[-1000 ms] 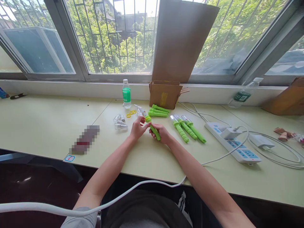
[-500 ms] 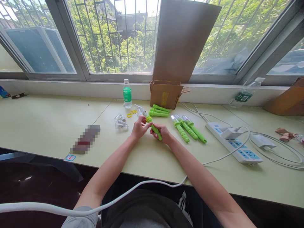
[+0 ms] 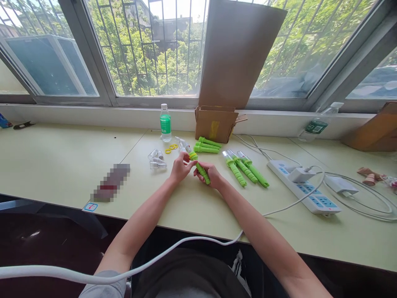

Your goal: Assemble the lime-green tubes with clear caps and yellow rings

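Note:
Between my two hands is a green ridged plastic handle [image 3: 202, 174], tilted with its upper end away from me. A yellow ring sits near that end, and a clear tip shows beyond it. My left hand [image 3: 180, 169] is closed around the upper part, thumb and fingers near the yellow ring. Lower down, my right hand [image 3: 211, 173] grips the shaft, its fingers partly hidden behind it. Several clear plastic pieces [image 3: 157, 160] and loose yellow rings [image 3: 169, 150] lie to the left of my hands. Green handles [image 3: 207, 147] lie just beyond them.
Green handles with clear tips [image 3: 245, 167] lie to the right, near a white power strip [image 3: 305, 188] with cables. A cardboard box [image 3: 214, 124] and a water bottle [image 3: 165, 124] stand by the window. A white cable [image 3: 173, 244] crosses in front of me.
Both hands keep hold of the green handle in nearly the same place. Its lower end and my right fingers have shifted slightly; the view has moved a little.

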Available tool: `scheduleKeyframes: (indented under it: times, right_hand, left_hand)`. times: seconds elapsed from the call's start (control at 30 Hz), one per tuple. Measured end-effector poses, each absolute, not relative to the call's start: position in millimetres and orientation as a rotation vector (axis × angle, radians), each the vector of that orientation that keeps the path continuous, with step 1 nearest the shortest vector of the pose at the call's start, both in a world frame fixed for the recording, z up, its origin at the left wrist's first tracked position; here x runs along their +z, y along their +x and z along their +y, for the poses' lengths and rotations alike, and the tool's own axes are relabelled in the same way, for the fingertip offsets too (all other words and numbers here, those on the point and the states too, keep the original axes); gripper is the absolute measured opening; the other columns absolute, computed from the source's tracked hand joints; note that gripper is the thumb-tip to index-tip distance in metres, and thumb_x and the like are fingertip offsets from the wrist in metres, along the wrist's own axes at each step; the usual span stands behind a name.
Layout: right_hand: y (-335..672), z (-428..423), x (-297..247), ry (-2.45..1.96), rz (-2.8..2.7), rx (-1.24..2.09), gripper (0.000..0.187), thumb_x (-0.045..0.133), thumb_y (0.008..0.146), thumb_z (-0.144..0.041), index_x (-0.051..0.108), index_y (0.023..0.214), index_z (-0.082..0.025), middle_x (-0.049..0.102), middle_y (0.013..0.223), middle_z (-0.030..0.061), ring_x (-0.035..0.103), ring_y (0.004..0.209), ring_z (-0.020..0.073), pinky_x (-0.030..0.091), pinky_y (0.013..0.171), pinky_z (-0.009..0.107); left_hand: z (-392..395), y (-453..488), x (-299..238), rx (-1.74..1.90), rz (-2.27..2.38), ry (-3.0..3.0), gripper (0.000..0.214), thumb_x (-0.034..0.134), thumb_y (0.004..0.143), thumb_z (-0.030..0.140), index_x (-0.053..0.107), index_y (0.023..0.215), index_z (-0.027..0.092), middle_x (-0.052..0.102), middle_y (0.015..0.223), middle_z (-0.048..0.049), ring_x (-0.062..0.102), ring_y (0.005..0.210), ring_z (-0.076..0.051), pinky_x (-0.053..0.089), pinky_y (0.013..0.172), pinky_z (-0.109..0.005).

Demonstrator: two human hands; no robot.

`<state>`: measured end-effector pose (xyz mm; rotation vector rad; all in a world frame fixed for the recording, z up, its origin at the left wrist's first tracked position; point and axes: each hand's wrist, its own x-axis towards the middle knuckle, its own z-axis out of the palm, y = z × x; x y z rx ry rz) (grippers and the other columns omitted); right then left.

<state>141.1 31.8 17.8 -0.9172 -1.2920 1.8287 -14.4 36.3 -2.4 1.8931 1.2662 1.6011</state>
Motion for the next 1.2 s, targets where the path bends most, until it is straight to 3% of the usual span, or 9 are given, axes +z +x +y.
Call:
scheduleKeyframes:
  times: [0.3,0.6,1.2]
  right_hand:
    - [137.4,32.5,14.8,-0.985,-1.253,1.721,0.018,0.054,0.082,-0.037,0.051,0.085,-0.02,0.06,0.065,0.0012,0.051,0.044,0.0106,0.039,0.037,0.021]
    - [140.8,34.7,13.9,-0.984,-1.24,1.789,0.02,0.047,0.084,-0.033,0.056,0.086,-0.016,0.053,0.054,0.0013,0.044,0.039,0.0101,0.034,0.033,0.021]
    - [142.7,35.2,16.2,-0.991,-1.263,1.841,0.031,0.041,0.084,-0.04,0.059,0.088,-0.015,0.064,0.062,0.0071,0.043,0.037,0.0106,0.031,0.031,0.022]
  left_hand:
    - [39.3,-18.6,-4.2,1.603,1.315,1.903,0.04,0.069,0.071,0.045,0.049,0.094,0.02,0.062,0.083,-0.0027,0.062,0.072,-0.013,0.052,0.059,-0.026]
    - [39.3,-17.2,-3.1,1.639,1.273,1.86,0.033,0.065,0.075,0.048,0.052,0.086,0.019,0.062,0.077,-0.002,0.061,0.068,-0.013,0.053,0.057,-0.026]
    - [37.5,-15.5,0.3,1.621,1.271,1.877,0.028,0.061,0.079,0.046,0.054,0.084,0.019,0.062,0.077,-0.0026,0.061,0.07,-0.013,0.052,0.057,-0.025]
